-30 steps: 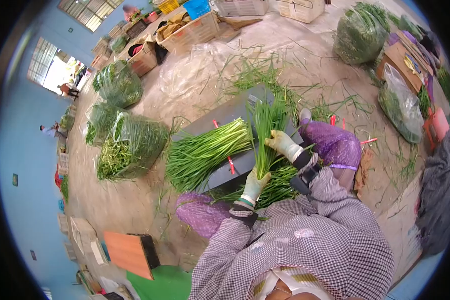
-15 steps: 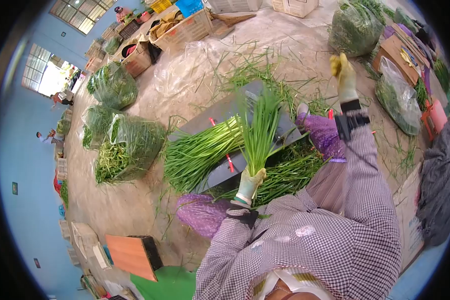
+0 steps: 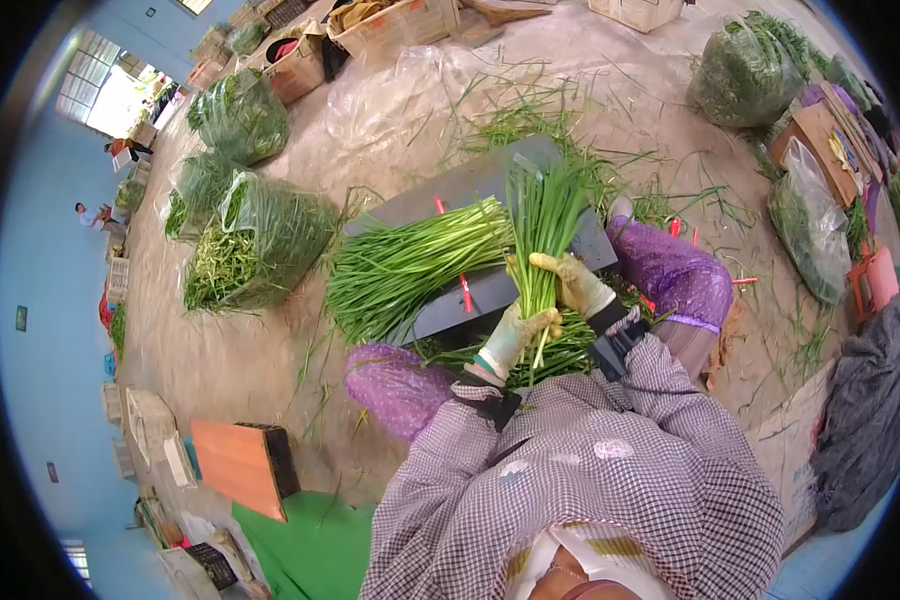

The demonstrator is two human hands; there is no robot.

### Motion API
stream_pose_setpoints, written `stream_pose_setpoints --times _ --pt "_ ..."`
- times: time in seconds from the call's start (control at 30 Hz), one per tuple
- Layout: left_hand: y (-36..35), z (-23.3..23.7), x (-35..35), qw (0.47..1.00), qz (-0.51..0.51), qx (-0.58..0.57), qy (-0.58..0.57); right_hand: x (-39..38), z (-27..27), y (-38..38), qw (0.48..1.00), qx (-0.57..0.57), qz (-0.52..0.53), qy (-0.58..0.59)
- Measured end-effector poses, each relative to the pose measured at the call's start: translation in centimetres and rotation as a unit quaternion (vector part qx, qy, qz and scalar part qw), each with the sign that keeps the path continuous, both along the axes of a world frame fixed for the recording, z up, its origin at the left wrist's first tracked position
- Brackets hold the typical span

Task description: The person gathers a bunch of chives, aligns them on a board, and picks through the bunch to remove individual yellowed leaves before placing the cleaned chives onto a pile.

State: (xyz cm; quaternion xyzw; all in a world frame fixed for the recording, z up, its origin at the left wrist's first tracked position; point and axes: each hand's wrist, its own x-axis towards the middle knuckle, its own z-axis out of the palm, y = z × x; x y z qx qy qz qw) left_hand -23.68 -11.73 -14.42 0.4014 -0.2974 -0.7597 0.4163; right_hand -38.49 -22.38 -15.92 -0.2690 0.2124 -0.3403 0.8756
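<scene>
Produce packing shed; leafy greens are bunched by hand at floor level.
Bare concrete floor (image 3: 230,370) with plastic sheeting (image 3: 390,95) and loose stems (image 3: 530,120) strewn over it. Clear bags stuffed with greens (image 3: 260,245) stand around, more at far right (image 3: 810,225). Plastic crates (image 3: 395,20) and a cardboard box (image 3: 298,70) line the far edge. Cut greens are piled (image 3: 410,265) on a grey surface (image 3: 450,195), with red ties (image 3: 740,282) scattered near. The gloved left hand (image 3: 518,335) and right hand (image 3: 575,283) grip a bunch (image 3: 542,215). Blue walls (image 3: 40,250), a wide bright doorway (image 3: 115,100), and a person standing far off (image 3: 95,215).
</scene>
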Motion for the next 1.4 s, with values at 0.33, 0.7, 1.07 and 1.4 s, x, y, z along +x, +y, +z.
stream_pose_setpoints --times 0.33,0.7,1.07,1.4 --pt "1.1 -1.9 1.0 0.938 0.038 0.039 0.343 0.6 -2.1 -2.0 0.984 -0.007 0.103 0.148" --pt "1.4 -7.7 -0.7 0.981 0.149 0.002 0.124 -0.7 -1.0 4.9 0.680 -0.384 -0.046 0.622" --pt "1.5 -7.8 0.5 0.962 0.116 0.069 0.236 -0.9 -1.9 4.9 0.890 -0.181 -0.151 0.389" --pt "1.2 -9.0 1.3 0.964 0.102 0.090 0.230 -1.7 -4.4 4.3 0.920 -0.147 -0.047 0.361"
